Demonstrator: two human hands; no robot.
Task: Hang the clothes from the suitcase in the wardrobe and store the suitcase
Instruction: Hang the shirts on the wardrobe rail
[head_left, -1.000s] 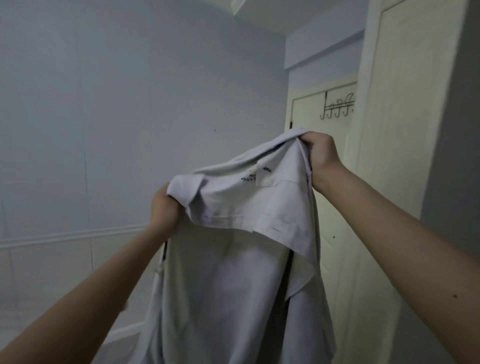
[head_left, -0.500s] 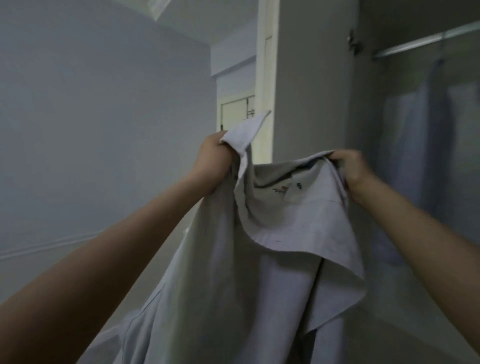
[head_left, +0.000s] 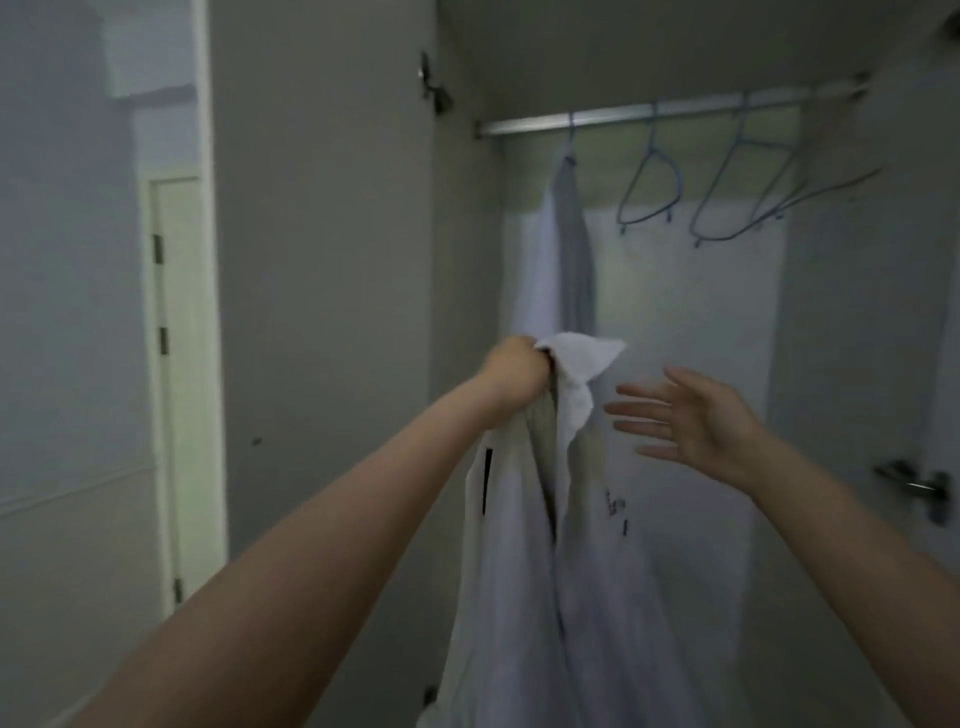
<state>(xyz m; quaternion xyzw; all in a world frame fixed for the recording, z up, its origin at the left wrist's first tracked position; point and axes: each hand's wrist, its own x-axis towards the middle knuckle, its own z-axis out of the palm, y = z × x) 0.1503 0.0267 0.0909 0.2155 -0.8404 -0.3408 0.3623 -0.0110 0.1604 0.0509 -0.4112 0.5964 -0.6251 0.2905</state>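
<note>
A pale grey shirt (head_left: 561, 597) with small dark embroidery hangs down in front of the open wardrobe (head_left: 675, 312). My left hand (head_left: 514, 371) grips it by the collar at chest height. My right hand (head_left: 691, 415) is beside the shirt, off the cloth, with fingers spread and straight. Above, a metal rail (head_left: 649, 111) carries one hung garment (head_left: 569, 249) on a blue hanger at its left end. Two bare blue hangers (head_left: 649, 192) (head_left: 737, 192) hang to the right of it. The suitcase is out of view.
The wardrobe's open left door (head_left: 322, 312) stands edge-on just left of my left hand. A right door with a metal handle (head_left: 914, 483) is at the right edge. A white room door (head_left: 176, 389) sits at the back left.
My view has swung right to face the wardrobe interior. My right hand has let go of the shirt and opened; the shirt now hangs from my left hand alone.
</note>
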